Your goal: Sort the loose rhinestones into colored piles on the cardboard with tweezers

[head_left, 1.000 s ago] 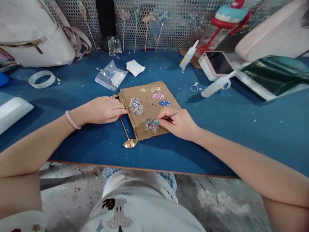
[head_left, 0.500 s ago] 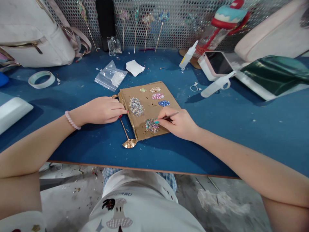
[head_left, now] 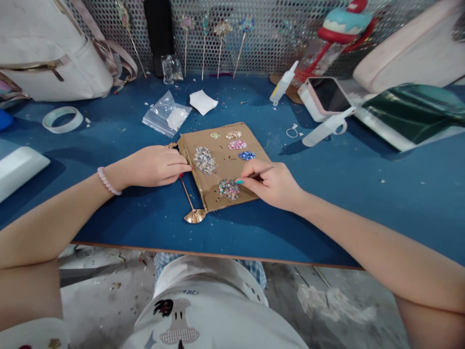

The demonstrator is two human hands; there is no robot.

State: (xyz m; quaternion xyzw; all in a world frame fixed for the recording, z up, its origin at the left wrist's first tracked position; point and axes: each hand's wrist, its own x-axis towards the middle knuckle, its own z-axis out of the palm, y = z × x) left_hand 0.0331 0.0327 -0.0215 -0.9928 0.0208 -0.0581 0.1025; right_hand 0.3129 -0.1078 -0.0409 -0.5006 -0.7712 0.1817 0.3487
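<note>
My left hand (head_left: 160, 166) is closed at the left edge of a cardboard piece (head_left: 225, 145), its fingers pinched on a thin gold stick (head_left: 188, 194) with a fan-shaped end (head_left: 195, 216). The hand hides the stick's middle; a bit of gold shows above the knuckles. My right hand (head_left: 271, 186) grips a slim, dark pen-like tool (head_left: 262, 172). Its tip, too small to make out, is over a pile of multicoloured sequins (head_left: 228, 190) near the cardboard's front. A silvery sequin pile (head_left: 205, 161) lies closer to my left hand. Blue sequins (head_left: 247, 155) and pink sequins (head_left: 237, 144) lie farther back.
Behind the cardboard are a zip bag (head_left: 167, 115) and white paper (head_left: 203, 102). Two glue bottles (head_left: 327, 130) and a phone (head_left: 329, 94) stand right. A tape roll (head_left: 62, 119) lies left. Several decorated sticks (head_left: 220, 53) stand at the back mesh.
My right hand has shifted slightly right, away from the middle of the multicoloured pile, with the tool still in it. My left hand and the gold stick have stayed in place.
</note>
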